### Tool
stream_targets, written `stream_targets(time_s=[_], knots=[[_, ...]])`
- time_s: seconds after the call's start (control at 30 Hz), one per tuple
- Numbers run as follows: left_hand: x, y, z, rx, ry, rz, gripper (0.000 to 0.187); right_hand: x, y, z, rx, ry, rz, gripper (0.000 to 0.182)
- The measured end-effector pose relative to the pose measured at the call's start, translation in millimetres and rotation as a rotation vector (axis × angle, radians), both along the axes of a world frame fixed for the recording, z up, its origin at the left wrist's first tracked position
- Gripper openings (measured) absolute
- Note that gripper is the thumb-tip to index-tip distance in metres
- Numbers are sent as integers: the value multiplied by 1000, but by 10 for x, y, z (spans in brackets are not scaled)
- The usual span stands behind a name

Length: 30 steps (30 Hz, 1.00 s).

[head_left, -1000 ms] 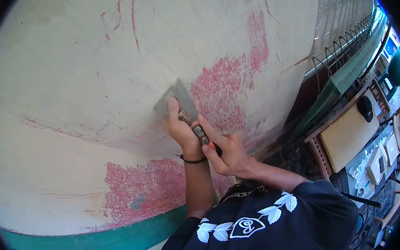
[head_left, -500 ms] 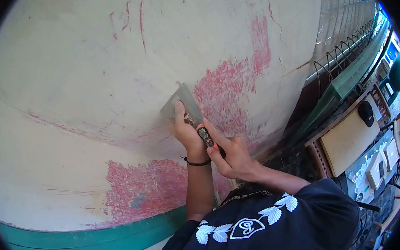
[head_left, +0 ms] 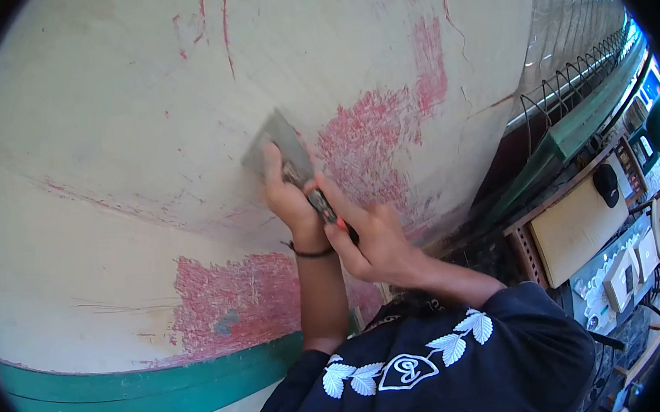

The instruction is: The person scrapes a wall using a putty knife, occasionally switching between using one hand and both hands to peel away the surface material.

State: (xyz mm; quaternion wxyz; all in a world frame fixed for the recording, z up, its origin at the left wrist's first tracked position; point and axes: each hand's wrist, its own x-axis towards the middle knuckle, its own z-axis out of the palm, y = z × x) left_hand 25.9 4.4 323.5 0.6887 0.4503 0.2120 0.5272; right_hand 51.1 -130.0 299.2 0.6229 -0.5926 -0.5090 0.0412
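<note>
A putty knife (head_left: 292, 145) with a broad grey blade and a black-and-red handle lies with its blade against the cream-painted wall (head_left: 105, 107). Wrapped around the handle, my right hand (head_left: 375, 237) stretches its index finger along it. My left hand (head_left: 290, 197), a dark bracelet at the wrist, grips near the blade's base and presses a finger on the blade; its other fingers are partly hidden. To the right of the blade is a patch of scratched red (head_left: 368, 145), and another red patch (head_left: 236, 298) shows lower left.
A green band (head_left: 128, 400) runs along the wall below. At right are a green ledge (head_left: 572, 133) with wire coils (head_left: 568, 83), a padded wooden seat (head_left: 580, 233) with a black cap (head_left: 606, 184) on it, and a table (head_left: 597, 293) bearing boxes.
Both hands and the putty knife have moved up and to the left across the wall. The grip on the knife looks the same.
</note>
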Motion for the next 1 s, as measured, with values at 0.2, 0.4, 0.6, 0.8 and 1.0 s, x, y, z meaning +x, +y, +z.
stream_targets(time_s=[0.2,0.4,0.6,0.8,1.0], knots=[[23,-55,187,64,113,58,36,-5,-10,-8,29,4,8,63],[-26,9,-91,60,85,-17,38,-11,-41,-130,10,-2,9,64],[-69,-43,-36,-4,131,38,40,-113,-42,-39,-16,-48,-26,62],[55,11,279,56,32,93,37,61,57,67,54,10,33,61],[29,43,70,51,76,9,38,-17,16,-70,97,8,-9,60]])
